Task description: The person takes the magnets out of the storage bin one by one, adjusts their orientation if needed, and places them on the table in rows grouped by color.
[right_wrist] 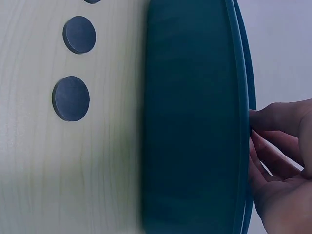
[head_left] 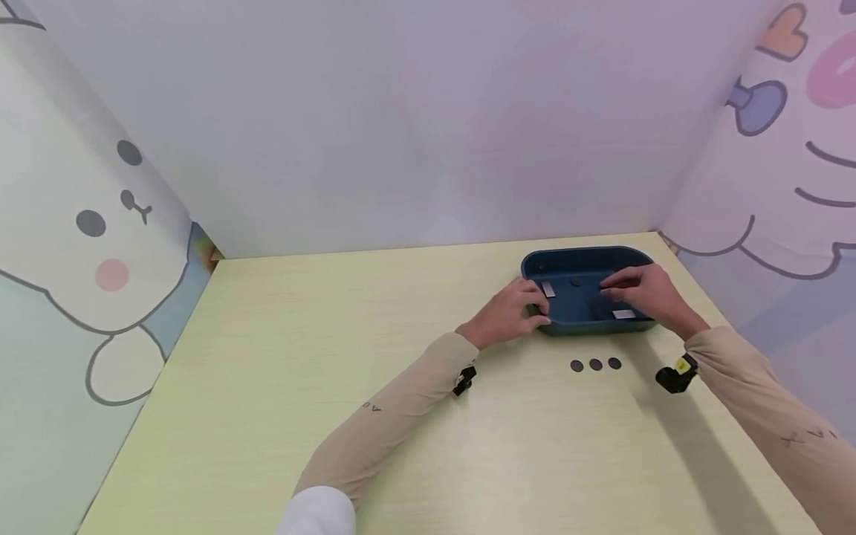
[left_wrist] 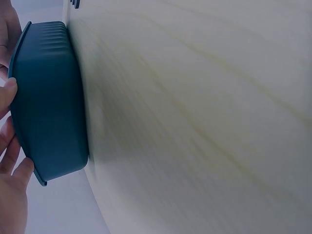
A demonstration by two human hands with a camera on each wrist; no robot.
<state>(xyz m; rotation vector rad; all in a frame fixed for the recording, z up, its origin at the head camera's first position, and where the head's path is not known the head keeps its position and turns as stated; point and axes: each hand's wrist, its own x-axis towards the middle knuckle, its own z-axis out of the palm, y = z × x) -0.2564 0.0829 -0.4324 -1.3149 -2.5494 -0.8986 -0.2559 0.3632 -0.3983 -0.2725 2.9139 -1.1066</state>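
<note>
At the far right of the table stands a dark blue tray (head_left: 582, 327) with rounded corners. My left hand (head_left: 510, 312) holds its left end, fingers bent over the rim and thumb at the front corner; in the left wrist view the fingertips (left_wrist: 25, 168) rest at the rim. My right hand (head_left: 645, 293) reaches in over the right side, thumb and fingers close together above the tray floor. A dark spot shows at those fingertips, but I cannot tell whether they pinch something. In the right wrist view the tray wall hides the tips of the right hand (right_wrist: 282, 156).
Three dark round discs (head_left: 596, 365) lie in a row on the table before the tray. Inside it are another dark disc (head_left: 575, 282) and two small white pieces, one at the left (head_left: 548, 290), one at the front right (head_left: 623, 314). A pale wall (head_left: 428, 148) rises behind.
</note>
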